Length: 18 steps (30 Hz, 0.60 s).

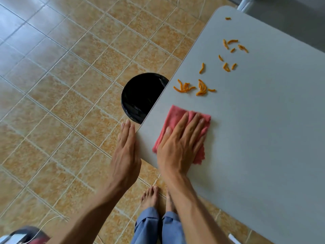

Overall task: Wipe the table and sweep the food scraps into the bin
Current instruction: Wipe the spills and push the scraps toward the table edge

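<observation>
**Cloth flat on the tabletop, scraps lying beyond it**

The floor (52, 85) on the left was covered with orange-beige tiles with pale joints, and a thin white cable (47, 221) ran over it near the bottom corner. A round bin (140, 97) with a black bag stood on the floor, partly hidden under the edge of the tabletop (255, 138). The left hand (127, 152) was flat and open against that edge, fingers straight and together, holding nothing. The tabletop was pale grey, smooth, with a rounded corner. The right hand (181, 143) lay flat with spread fingers on a pink cloth (177, 115), pressing it to the tabletop near the edge; its grip was wide, not closed around the cloth. The cloth was folded and a little wrinkled. Beyond it, orange food scraps (200, 87) were scattered, thin and curved, some close to the edge above the bin. Bare feet (151, 198) stood on the tiles below.
</observation>
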{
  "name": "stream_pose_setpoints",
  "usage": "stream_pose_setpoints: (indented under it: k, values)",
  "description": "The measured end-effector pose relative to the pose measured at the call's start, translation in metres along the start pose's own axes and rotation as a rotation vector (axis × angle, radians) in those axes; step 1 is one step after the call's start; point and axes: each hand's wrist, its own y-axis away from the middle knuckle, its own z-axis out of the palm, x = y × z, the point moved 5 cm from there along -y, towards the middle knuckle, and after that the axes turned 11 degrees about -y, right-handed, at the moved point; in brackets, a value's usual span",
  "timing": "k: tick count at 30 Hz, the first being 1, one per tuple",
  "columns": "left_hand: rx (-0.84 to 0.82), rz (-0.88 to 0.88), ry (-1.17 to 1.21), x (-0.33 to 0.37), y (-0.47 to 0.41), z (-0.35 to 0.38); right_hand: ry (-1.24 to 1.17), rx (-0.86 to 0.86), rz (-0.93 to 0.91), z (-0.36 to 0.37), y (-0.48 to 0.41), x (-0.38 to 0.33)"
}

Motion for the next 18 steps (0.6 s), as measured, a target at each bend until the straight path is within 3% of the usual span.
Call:
stream_pose_setpoints:
  k: [4, 7, 14, 18]
  values:
    - [-0.013, -0.076, 0.051, -0.016, 0.003, 0.001, 0.026, -0.048, -0.2, 0.01, 0.063, -0.02]
    - [-0.013, -0.091, 0.057, -0.02, 0.002, -0.001, 0.037, -0.113, -0.27, 0.014, 0.05, -0.027]
    - [0.059, -0.063, -0.004, -0.002, -0.023, -0.008, -0.05, -0.041, 0.009, 0.022, -0.065, -0.029]
    - [0.126, -0.012, 0.035, 0.032, -0.045, -0.007, -0.039, -0.006, 0.001, 0.016, -0.071, -0.023]
